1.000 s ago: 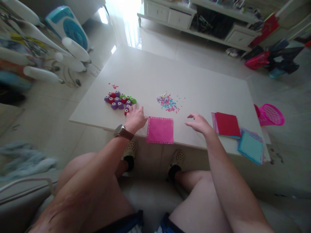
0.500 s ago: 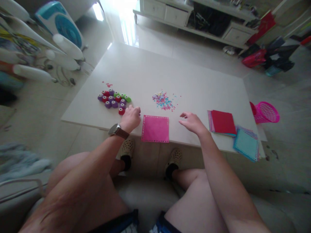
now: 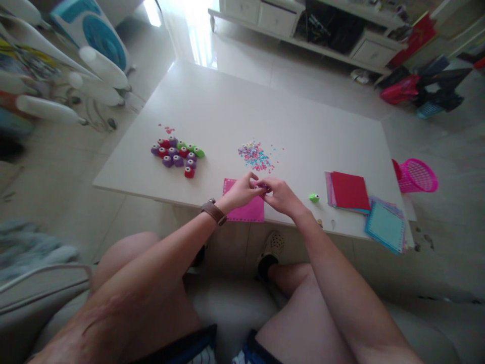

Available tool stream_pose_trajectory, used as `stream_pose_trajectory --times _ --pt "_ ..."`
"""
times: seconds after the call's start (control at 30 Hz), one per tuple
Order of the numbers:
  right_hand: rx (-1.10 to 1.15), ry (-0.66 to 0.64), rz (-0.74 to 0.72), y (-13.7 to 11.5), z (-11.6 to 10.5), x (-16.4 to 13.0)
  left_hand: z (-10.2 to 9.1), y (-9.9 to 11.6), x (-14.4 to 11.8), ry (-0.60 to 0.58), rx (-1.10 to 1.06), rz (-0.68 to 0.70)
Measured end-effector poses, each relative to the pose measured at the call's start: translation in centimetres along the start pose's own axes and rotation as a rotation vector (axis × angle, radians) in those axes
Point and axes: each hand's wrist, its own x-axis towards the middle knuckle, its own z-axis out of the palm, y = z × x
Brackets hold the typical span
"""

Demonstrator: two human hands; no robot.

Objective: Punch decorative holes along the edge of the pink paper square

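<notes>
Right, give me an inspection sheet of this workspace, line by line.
Surface: white table, far half bare.
Job's things: small purple punch pinched between both hands, over the pink paper square at the near edge.
Clutter: cluster of punches at left; confetti pile mid-table; lone green punch; red paper stack and teal paper stack at right.
Grippers: left hand with a wristwatch and right hand meet on the purple punch.
Cables: nothing seen.
Surroundings: pink basket beyond the right edge; fan and white cabinet on the floor behind.
</notes>
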Motion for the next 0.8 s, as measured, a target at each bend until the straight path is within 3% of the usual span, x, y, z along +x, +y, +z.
stream_pose_trajectory --times 0.1,0.23,0.37,0.57,0.73,0.8 --pt "-0.139 0.047 0.068 0.6 -0.8 0.0 -0.4 -0.9 -0.5 -0.005 0.2 0.079" --pt "-0.286 0.09 0.174 1.5 -1.8 -0.2 -1.0 -1.8 -2.2 -0.084 0.693 0.2" --pt "-0.314 0.074 0.201 1.7 -1.9 -0.4 -1.6 -1.6 -3.6 -0.12 0.979 0.164" --pt "-0.317 0.035 0.205 1.6 -1.6 -0.5 -3.6 -0.8 -3.3 -0.143 1.039 -0.015" --pt "-0.33 0.005 0.191 1.8 -1.3 -0.4 -4.3 -0.3 -2.8 0.082 1.006 0.037" --pt "-0.315 -0.008 0.192 1.8 -1.2 -0.4 -4.3 -0.3 -2.7 0.112 1.028 0.034"
